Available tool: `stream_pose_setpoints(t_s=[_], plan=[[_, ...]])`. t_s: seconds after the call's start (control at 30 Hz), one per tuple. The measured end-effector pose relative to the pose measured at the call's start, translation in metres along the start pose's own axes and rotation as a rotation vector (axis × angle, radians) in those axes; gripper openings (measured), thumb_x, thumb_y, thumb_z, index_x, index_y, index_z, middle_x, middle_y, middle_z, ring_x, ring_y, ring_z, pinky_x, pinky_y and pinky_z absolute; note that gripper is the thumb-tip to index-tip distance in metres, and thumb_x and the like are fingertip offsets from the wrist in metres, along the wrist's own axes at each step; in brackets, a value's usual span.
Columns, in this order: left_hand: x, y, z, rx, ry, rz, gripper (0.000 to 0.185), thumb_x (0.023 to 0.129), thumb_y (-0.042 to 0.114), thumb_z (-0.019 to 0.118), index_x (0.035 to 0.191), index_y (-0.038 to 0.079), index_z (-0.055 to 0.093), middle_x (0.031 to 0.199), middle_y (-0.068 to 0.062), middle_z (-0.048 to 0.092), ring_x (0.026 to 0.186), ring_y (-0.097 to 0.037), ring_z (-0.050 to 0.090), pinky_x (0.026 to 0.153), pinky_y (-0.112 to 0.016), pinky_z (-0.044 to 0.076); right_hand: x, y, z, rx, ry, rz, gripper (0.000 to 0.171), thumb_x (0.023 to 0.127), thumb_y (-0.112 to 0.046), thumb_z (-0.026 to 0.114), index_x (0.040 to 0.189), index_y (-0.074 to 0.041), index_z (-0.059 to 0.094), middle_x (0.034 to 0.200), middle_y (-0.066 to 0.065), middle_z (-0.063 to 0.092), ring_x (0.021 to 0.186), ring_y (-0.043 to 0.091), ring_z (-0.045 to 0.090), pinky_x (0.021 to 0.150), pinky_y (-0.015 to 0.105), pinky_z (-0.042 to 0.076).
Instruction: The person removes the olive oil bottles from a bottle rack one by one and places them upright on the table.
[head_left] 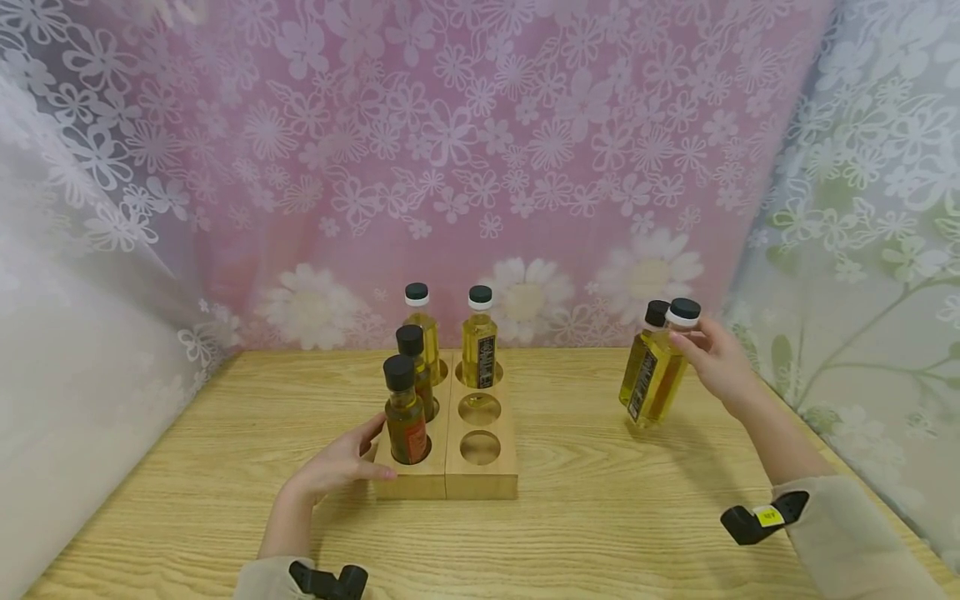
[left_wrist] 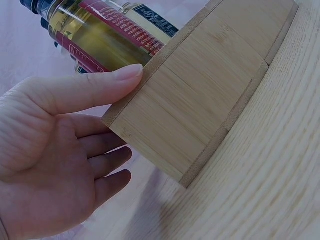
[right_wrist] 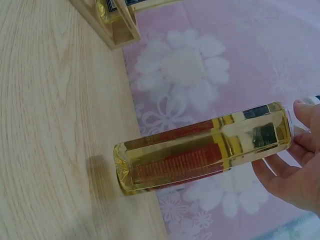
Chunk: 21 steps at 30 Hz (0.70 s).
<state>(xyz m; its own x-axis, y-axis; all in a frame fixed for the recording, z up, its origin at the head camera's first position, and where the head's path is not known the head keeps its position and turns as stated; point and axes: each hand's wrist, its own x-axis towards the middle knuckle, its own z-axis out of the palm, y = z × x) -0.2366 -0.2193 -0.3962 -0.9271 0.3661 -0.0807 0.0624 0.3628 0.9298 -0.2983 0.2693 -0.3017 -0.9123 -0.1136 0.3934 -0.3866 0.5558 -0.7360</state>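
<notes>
My right hand (head_left: 720,362) grips an oil bottle (head_left: 660,379) by its neck, below a black-and-white cap. The bottle tilts, its base towards the left, and seems just off the tabletop. Behind it stands another oil bottle (head_left: 636,367) with a black cap, partly hidden. My left hand (head_left: 337,462) touches the front left corner of a wooden bottle rack (head_left: 483,486). In the left wrist view the thumb (left_wrist: 112,87) lies across the rack's corner, with the other fingers loosely extended beside it. A dark-capped bottle with a red label (head_left: 407,429) stands in the rack's front left hole.
The rack is two wooden blocks side by side. Behind the front left bottle stand another black-capped bottle (head_left: 422,392) and a yellow oil bottle (head_left: 429,333). One more yellow bottle (head_left: 471,350) stands back right, behind two round holes (head_left: 480,447). Floral curtains (head_left: 487,167) border the table (head_left: 570,533).
</notes>
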Motion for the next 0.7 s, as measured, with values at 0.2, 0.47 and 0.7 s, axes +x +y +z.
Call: stream_pose_setpoints(t_s=[0.2, 0.47, 0.7], plan=[[0.001, -0.001, 0.000, -0.002, 0.000, 0.006, 0.102, 0.077, 0.020, 0.076, 0.148, 0.000, 0.006, 0.153, -0.019, 0.002, 0.136, -0.043, 0.004, 0.107, -0.057, 0.012, -0.002, 0.012, -0.001, 0.003, 0.022, 0.004, 0.042, 0.100, -0.026, 0.042, 0.121, 0.011, 0.040, 0.129, 0.029, 0.038, 0.118, 0.052, 0.038, 0.087, 0.063, 0.037], [0.000, -0.001, 0.000, -0.002, 0.007, -0.006, 0.102, 0.077, 0.020, 0.076, 0.148, 0.000, 0.006, 0.153, -0.019, 0.003, 0.136, -0.045, 0.006, 0.107, -0.057, 0.013, -0.001, 0.025, -0.003, 0.005, 0.038, 0.015, 0.041, 0.100, -0.023, 0.042, 0.119, 0.013, 0.040, 0.127, 0.032, 0.039, 0.116, 0.051, 0.038, 0.088, 0.063, 0.036], [-0.001, 0.000, 0.000, -0.016, -0.002, -0.006, 0.102, 0.077, 0.019, 0.075, 0.149, 0.001, 0.005, 0.153, -0.019, 0.001, 0.136, -0.045, 0.004, 0.107, -0.057, 0.013, -0.001, 0.034, -0.005, 0.019, 0.030, 0.060, 0.044, 0.100, -0.026, 0.041, 0.122, 0.013, 0.039, 0.128, 0.032, 0.038, 0.119, 0.052, 0.035, 0.090, 0.064, 0.034]])
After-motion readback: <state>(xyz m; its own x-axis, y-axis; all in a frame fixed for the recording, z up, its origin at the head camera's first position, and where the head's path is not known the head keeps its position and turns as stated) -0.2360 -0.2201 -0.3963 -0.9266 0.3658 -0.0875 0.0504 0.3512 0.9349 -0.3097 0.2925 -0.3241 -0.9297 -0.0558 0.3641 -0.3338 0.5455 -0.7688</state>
